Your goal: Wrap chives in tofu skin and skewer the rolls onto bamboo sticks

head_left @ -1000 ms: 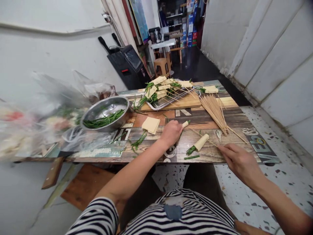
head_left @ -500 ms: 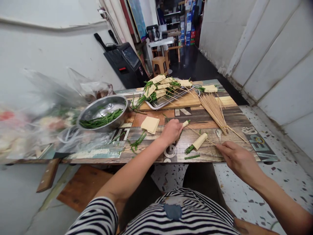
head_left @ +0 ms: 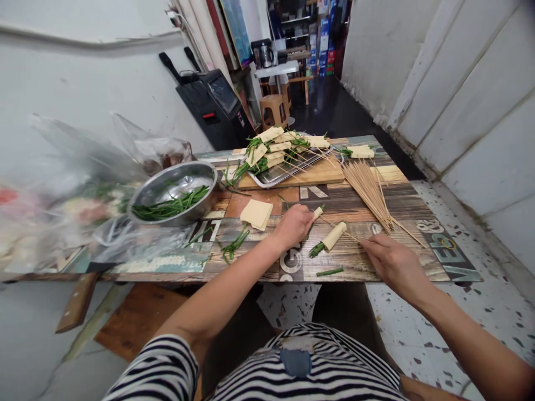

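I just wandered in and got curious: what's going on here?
A person's left hand holds a small green-tipped roll; the right hand holds a thin skewer pointing toward it. Another roll lies between the hands. Beyond, more rolls are heaped on a metal tray, near loose skewers.

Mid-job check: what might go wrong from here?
The thin skewer in the right hand points toward the left hand, which grips a green-filled roll; a slip might prick it. The wooden-handled knife juts past the edge of the table, so a bump could knock it down. More rolls are heaped on the metal tray; a jolt might tumble some off.
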`<move>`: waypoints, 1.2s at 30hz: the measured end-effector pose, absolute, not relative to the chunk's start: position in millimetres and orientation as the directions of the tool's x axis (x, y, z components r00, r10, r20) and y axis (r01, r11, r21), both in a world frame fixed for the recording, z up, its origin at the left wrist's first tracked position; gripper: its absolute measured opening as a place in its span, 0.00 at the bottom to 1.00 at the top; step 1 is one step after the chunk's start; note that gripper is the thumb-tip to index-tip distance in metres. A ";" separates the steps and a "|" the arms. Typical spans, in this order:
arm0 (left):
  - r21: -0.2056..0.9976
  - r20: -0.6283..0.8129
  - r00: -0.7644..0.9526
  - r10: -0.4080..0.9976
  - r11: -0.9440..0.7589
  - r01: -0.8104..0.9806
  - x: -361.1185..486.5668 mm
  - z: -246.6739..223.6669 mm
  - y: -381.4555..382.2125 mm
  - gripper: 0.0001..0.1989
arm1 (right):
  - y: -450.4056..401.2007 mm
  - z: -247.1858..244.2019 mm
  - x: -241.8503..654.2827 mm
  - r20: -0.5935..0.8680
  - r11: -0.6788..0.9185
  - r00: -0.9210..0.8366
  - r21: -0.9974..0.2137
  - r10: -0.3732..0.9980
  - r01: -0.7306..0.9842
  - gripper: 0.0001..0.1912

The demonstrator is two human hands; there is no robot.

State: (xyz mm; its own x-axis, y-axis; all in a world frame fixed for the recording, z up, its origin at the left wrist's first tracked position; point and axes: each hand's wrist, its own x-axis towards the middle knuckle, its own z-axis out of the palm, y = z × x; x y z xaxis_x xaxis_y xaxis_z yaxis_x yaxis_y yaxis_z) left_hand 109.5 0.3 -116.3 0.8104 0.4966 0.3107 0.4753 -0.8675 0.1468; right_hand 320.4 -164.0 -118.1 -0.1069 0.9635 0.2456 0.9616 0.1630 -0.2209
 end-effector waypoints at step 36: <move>0.257 0.215 0.169 0.962 -0.223 0.940 -64.4 -108.8 -52.2 0.18 | -9.4 -88.2 157.7 0.257 0.578 -0.531 -0.167 0.808 0.799 0.13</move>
